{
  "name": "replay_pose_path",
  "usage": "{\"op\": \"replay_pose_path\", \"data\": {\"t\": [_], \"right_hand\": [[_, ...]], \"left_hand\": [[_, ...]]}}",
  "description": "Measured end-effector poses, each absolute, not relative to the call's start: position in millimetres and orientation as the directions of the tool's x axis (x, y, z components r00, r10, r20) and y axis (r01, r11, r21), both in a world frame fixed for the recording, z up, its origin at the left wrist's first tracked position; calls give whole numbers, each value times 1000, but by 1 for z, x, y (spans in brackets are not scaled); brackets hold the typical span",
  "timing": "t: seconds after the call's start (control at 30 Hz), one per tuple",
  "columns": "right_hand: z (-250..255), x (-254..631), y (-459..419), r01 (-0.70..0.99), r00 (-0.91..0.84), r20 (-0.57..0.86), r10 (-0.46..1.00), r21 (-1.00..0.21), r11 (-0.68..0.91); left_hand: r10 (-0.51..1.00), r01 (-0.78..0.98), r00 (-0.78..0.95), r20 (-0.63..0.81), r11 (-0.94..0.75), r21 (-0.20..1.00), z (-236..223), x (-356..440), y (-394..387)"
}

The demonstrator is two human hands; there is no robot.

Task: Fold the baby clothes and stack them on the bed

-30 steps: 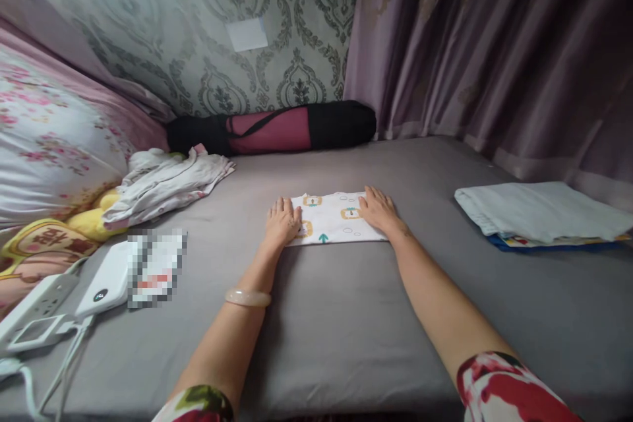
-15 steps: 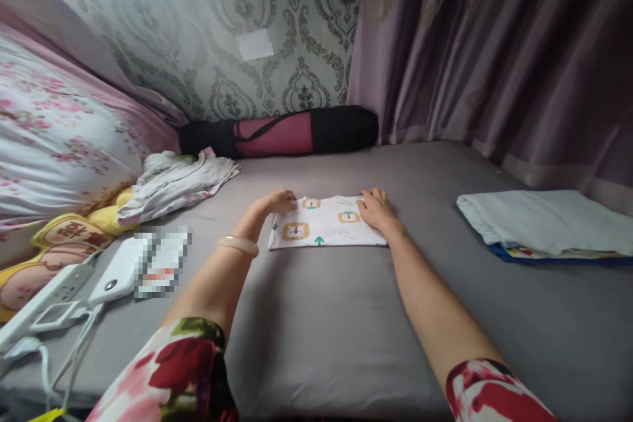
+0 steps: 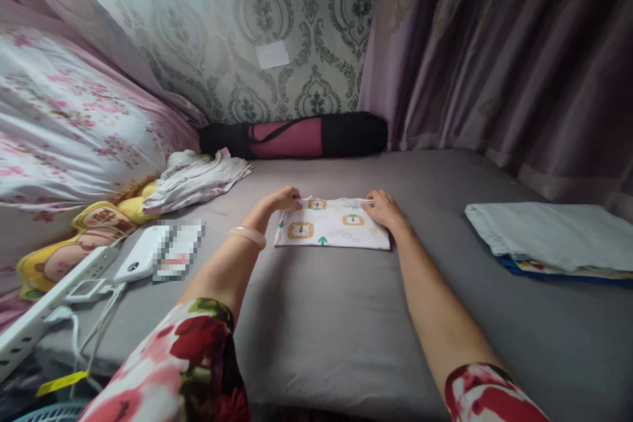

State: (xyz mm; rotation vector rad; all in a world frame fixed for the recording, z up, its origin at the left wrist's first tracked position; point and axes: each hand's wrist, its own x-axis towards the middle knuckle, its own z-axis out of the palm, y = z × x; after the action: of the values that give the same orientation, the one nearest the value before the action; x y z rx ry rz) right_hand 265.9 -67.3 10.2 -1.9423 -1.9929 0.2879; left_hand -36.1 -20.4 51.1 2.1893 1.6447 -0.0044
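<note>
A white garment (image 3: pixel 329 227) printed with orange lion faces and green arrows lies folded into a flat rectangle on the grey bed sheet (image 3: pixel 316 316). At its far left corner my left hand (image 3: pixel 285 199) pinches the cloth between thumb and fingers. My right hand (image 3: pixel 386 210) grips the far right corner the same way, with its fingertips curled over the edge. The far edge between the hands is slightly uneven. A pale bangle (image 3: pixel 248 236) sits on my left forearm.
A folded pale cloth stack (image 3: pixel 548 234) lies on the right. Crumpled clothes (image 3: pixel 202 178), a yellow plush toy (image 3: pixel 101 227), a white power bank (image 3: pixel 143 254) and a power strip (image 3: pixel 59 300) with cables line the left. A black and pink roll bag (image 3: pixel 291 136) rests against the wall.
The view has shifted slightly, so the surroundings appear further right. Both hands stay at the far corners of the folded garment, which looks much the same.
</note>
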Motion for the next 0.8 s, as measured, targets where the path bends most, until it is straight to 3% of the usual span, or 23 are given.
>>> {"op": "replay_pose_path", "data": {"t": [0.23, 0.37, 0.43, 0.53, 0.67, 0.73, 0.8], "right_hand": [[44, 288, -72, 742, -91, 78, 993, -660, 120], [62, 294, -79, 584, -139, 77, 987, -799, 145], [71, 292, -82, 573, -133, 145, 980, -796, 196], [83, 287, -86, 628, -54, 336, 940, -721, 293], [94, 285, -91, 711, -11, 471, 882, -617, 338], [93, 288, -92, 739, -75, 404, 912, -592, 323], [88, 293, -92, 748, -202, 266, 942, -579, 324]], "left_hand": [[865, 750, 447, -228, -224, 622, 82, -63, -34], [845, 682, 488, -220, -212, 700, 104, -71, -38], [874, 639, 467, -135, -228, 734, 111, -70, -39], [917, 551, 380, 123, -331, 766, 116, -65, -38], [855, 574, 218, 470, -502, 647, 113, -60, -43], [845, 630, 229, 484, -508, 588, 104, -63, -50], [869, 678, 322, 375, -489, 550, 89, -69, -59]]}}
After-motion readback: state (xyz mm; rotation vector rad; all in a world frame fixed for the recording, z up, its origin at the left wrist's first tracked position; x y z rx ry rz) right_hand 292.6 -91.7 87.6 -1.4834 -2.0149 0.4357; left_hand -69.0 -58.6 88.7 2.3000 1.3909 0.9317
